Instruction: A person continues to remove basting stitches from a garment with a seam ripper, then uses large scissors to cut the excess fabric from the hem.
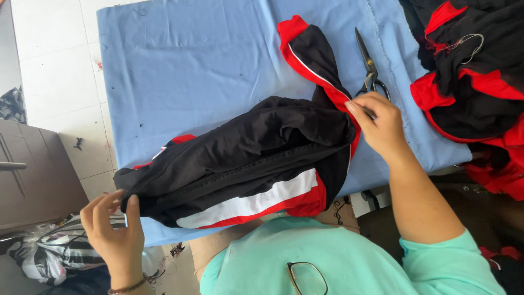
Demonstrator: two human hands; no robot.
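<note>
A black jacket (pixel 245 158) with red and white stripes is laid across a blue cloth (pixel 191 60), long axis from 8 to 2 o'clock, red-edged sleeve pointed toward 1 o'clock. It looks soft, light and limp, likely to sag unless gripped at both ends. The left hand (pixel 114 224) is pinched on the 8 o'clock end; the right hand (pixel 379 125) is closed on the 3 o'clock fold. Scissors (pixel 370 68) are seen just beyond the right hand.

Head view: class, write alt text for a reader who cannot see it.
Two bare hands hold a black, red and white jacket on a blue cloth: left hand at one end, right hand at the other. Scissors lie beyond the right hand, beside a garment pile.
</note>
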